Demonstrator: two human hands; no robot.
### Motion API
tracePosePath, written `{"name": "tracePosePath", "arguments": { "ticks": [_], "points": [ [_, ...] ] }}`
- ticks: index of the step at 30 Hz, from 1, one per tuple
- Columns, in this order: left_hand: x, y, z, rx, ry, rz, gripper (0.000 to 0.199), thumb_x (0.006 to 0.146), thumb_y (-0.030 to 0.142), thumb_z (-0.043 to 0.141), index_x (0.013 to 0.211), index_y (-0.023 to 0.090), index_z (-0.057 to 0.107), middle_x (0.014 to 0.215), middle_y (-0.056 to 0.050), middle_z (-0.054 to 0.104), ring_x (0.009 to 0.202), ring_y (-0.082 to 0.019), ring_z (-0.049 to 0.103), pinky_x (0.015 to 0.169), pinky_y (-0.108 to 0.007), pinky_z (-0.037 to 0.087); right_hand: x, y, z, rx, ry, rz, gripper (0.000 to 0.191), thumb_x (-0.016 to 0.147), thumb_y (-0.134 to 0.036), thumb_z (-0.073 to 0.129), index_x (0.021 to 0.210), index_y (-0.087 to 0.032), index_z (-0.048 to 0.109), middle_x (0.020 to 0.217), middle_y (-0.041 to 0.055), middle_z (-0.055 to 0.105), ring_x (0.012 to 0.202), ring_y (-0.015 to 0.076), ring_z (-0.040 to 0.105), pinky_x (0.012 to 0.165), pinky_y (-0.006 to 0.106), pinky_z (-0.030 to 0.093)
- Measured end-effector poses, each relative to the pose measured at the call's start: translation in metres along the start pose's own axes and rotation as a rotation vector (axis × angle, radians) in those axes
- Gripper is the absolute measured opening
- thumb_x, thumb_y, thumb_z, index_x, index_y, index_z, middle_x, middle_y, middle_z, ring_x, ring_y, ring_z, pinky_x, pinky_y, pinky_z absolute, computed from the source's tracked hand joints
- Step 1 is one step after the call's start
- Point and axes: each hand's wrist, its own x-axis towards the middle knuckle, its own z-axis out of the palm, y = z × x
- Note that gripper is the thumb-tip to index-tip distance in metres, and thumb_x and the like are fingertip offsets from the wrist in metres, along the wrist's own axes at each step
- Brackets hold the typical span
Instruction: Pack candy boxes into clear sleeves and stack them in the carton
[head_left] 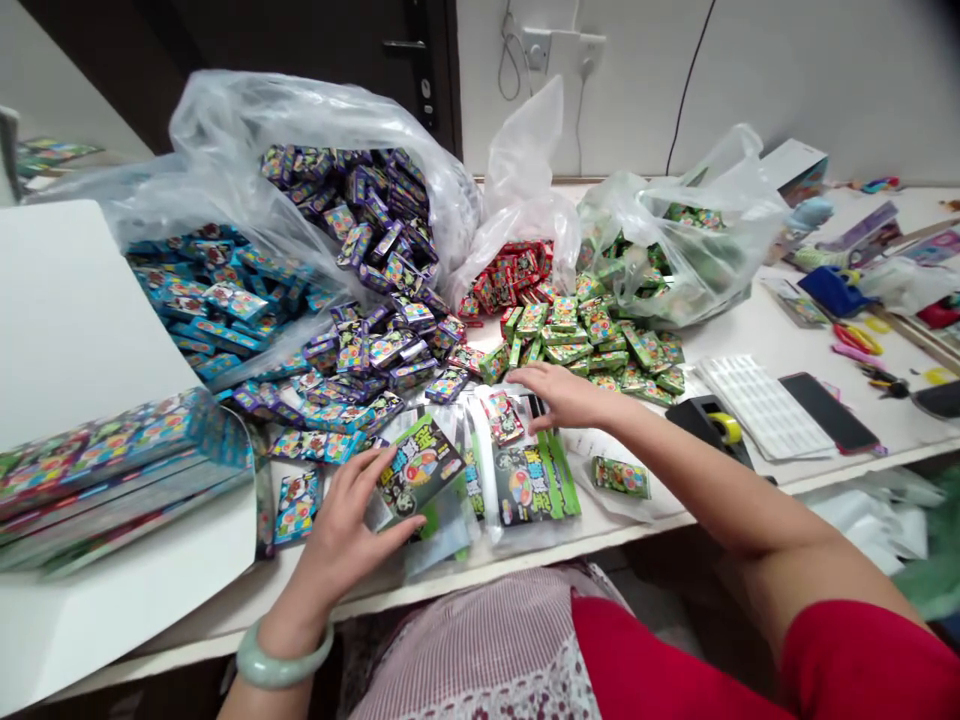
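My left hand (349, 530) has its thumb and fingers around the lower left of a black-and-green printed packet (421, 465), which is tilted over clear plastic. My right hand (562, 395) reaches in from the right, thumb and fingers apart. Just left of its fingertips is a small red box (502, 417), lying on a clear bag. Below it, another black-and-green packet (525, 485) lies near the table edge. Small green boxes (570, 335) are heaped beyond my right hand. Blue boxes (298, 505) lie by my left hand.
Clear bags spill purple boxes (390, 220), blue boxes (217, 300) and red boxes (517, 275). An open white carton (82, 300) stands at left. A tape dispenser (709, 430), white sheets (761, 405) and a phone (829, 412) lie at right. One green box (621, 477) sits apart.
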Motion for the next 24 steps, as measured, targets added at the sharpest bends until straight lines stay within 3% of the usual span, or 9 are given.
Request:
{"name": "tracePosePath", "arguments": {
  "ticks": [3, 5, 8, 10, 12, 15, 18, 24],
  "points": [
    [0.0, 0.002, 0.001, -0.007, -0.025, 0.004, 0.077, 0.077, 0.048, 0.068, 0.143, 0.032, 0.033, 0.13, -0.009, 0.047, 0.12, -0.03, 0.05, 0.102, -0.05, 0.044, 0.012, 0.009, 0.006, -0.046, -0.143, -0.049, 0.088, 0.065, -0.033, 0.082, 0.141, -0.017, 0.04, 0.15, 0.017, 0.034, 0.14, 0.0355, 0.024, 0.11, 0.053, 0.025],
    [-0.001, 0.004, 0.001, -0.007, -0.048, 0.002, 0.076, 0.077, 0.046, 0.069, 0.143, 0.031, 0.033, 0.131, -0.009, 0.046, 0.121, -0.03, 0.049, 0.103, -0.049, 0.043, 0.019, 0.008, 0.013, -0.037, -0.177, -0.065, 0.086, 0.066, -0.033, 0.08, 0.141, -0.016, 0.041, 0.147, 0.0179, 0.039, 0.137, 0.0349, 0.03, 0.108, 0.053, 0.028],
    [-0.003, 0.006, -0.002, 0.007, -0.067, -0.02, 0.076, 0.078, 0.043, 0.07, 0.143, 0.03, 0.033, 0.132, -0.01, 0.045, 0.122, -0.03, 0.048, 0.103, -0.05, 0.042, 0.019, -0.005, 0.014, 0.024, -0.053, -0.089, 0.075, 0.068, -0.03, 0.076, 0.135, -0.012, 0.047, 0.134, 0.0186, 0.051, 0.125, 0.0306, 0.045, 0.104, 0.048, 0.036],
    [-0.004, 0.006, -0.005, 0.016, -0.071, -0.031, 0.078, 0.077, 0.043, 0.07, 0.143, 0.03, 0.032, 0.133, -0.011, 0.044, 0.123, -0.03, 0.046, 0.104, -0.052, 0.041, 0.013, -0.019, 0.004, 0.081, 0.09, -0.119, 0.074, 0.07, -0.027, 0.074, 0.136, -0.012, 0.046, 0.134, 0.0177, 0.05, 0.126, 0.0283, 0.043, 0.106, 0.045, 0.035],
    [-0.004, 0.007, -0.007, 0.008, -0.07, -0.022, 0.079, 0.076, 0.043, 0.072, 0.144, 0.03, 0.031, 0.134, -0.011, 0.043, 0.124, -0.03, 0.045, 0.105, -0.052, 0.04, 0.005, -0.034, -0.01, 0.104, 0.138, -0.189, 0.075, 0.072, -0.025, 0.072, 0.14, -0.017, 0.041, 0.138, 0.0148, 0.047, 0.129, 0.0261, 0.04, 0.108, 0.044, 0.034],
    [-0.001, 0.009, -0.008, -0.018, -0.073, 0.025, 0.081, 0.077, 0.042, 0.071, 0.145, 0.03, 0.029, 0.136, -0.011, 0.041, 0.127, -0.03, 0.042, 0.106, -0.052, 0.039, -0.001, -0.054, -0.025, 0.027, -0.005, -0.304, 0.078, 0.074, -0.026, 0.072, 0.144, -0.021, 0.038, 0.141, 0.0113, 0.046, 0.126, 0.026, 0.042, 0.106, 0.044, 0.036],
    [0.002, 0.013, -0.007, -0.018, -0.103, 0.08, 0.081, 0.077, 0.042, 0.071, 0.146, 0.031, 0.028, 0.137, -0.011, 0.041, 0.127, -0.032, 0.041, 0.106, -0.053, 0.038, 0.0, -0.065, -0.029, -0.092, -0.118, -0.331, 0.078, 0.073, -0.027, 0.074, 0.143, -0.021, 0.04, 0.14, 0.0129, 0.047, 0.123, 0.0291, 0.044, 0.103, 0.046, 0.039],
    [0.001, 0.021, -0.004, -0.094, -0.125, 0.067, 0.082, 0.077, 0.041, 0.072, 0.145, 0.031, 0.028, 0.136, -0.011, 0.042, 0.127, -0.031, 0.042, 0.105, -0.054, 0.04, 0.007, -0.074, -0.029, -0.178, -0.107, -0.301, 0.073, 0.069, -0.026, 0.077, 0.136, -0.013, 0.049, 0.13, 0.0188, 0.051, 0.113, 0.0308, 0.049, 0.096, 0.045, 0.043]
  ]
}}
